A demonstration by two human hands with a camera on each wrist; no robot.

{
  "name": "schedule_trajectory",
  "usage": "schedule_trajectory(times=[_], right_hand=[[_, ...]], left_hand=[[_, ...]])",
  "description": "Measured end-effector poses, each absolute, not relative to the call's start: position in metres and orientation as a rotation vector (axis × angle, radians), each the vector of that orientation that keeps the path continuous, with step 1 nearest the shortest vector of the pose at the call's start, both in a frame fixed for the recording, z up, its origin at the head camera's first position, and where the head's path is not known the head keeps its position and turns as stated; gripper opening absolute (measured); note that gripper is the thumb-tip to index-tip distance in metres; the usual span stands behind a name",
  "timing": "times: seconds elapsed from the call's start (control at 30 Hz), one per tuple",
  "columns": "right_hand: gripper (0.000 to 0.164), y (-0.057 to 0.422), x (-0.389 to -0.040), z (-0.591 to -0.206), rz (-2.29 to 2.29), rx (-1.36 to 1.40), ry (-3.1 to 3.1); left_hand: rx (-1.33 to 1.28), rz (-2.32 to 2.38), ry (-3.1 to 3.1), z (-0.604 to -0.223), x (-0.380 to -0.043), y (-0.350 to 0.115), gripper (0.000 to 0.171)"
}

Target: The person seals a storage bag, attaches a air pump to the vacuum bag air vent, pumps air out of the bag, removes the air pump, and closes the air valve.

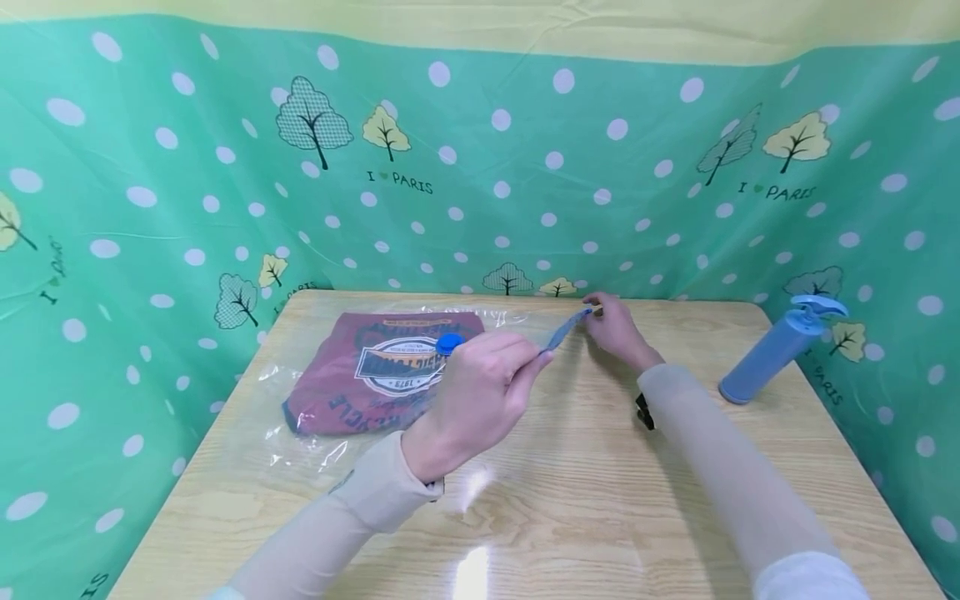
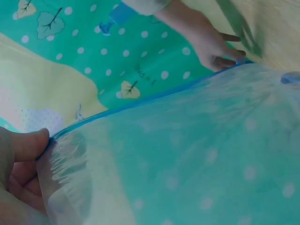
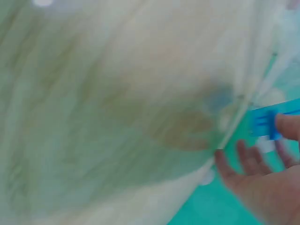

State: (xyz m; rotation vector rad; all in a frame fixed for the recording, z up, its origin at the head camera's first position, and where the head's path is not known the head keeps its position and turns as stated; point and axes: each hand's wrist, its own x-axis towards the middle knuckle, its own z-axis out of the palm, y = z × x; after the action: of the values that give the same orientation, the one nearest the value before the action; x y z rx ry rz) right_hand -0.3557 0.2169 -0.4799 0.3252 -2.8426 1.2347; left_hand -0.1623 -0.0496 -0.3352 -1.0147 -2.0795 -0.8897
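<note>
A clear plastic storage bag (image 2: 178, 154) with a blue zip edge (image 2: 117, 108) lies partly on the table, its open-side edge lifted. Inside it is a folded maroon garment (image 1: 322, 383) with a printed badge, and a round blue valve cap (image 1: 449, 343) sits on top. My left hand (image 1: 480, 400) pinches one end of the zip edge between thumb and fingers. At the far end my right hand (image 1: 617, 332) grips a small blue zip slider (image 3: 269, 124), the thumb against it and other fingers spread by the bag's edge.
A blue hand pump (image 1: 772, 354) with a handle stands tilted in view at the table's right side. The wooden table (image 1: 570, 500) ends at a green dotted curtain (image 1: 525, 167) behind and on both sides.
</note>
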Motion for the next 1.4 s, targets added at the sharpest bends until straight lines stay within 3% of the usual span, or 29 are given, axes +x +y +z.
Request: schedule_trajectory(times=[0.13, 0.3, 0.5, 0.83, 1.4], right_hand=[[0.051, 0.204, -0.345, -0.459, 1.445, 0.064, -2.896], [0.042, 0.197, -0.334, -0.434, 1.863, -0.184, -2.89], [0.027, 0.204, -0.329, -0.425, 2.091, -0.263, -2.897], [0.015, 0.213, -0.323, -0.44, 2.031, -0.338, -2.925], [0.02, 0.223, -0.314, -0.469, 1.764, -0.328, -3.018]], left_hand=[[-1.017, -0.892, -2.091, -0.34, -0.165, -0.045, 0.022], [-1.041, -0.862, -2.105, -0.345, -0.168, -0.038, 0.023], [-1.093, -0.802, -2.147, -0.351, -0.167, -0.028, 0.018], [-1.222, -0.686, -2.292, -0.361, -0.164, -0.013, 0.008], [-1.357, -0.464, -2.554, -0.38, -0.153, 0.01, 0.015]])
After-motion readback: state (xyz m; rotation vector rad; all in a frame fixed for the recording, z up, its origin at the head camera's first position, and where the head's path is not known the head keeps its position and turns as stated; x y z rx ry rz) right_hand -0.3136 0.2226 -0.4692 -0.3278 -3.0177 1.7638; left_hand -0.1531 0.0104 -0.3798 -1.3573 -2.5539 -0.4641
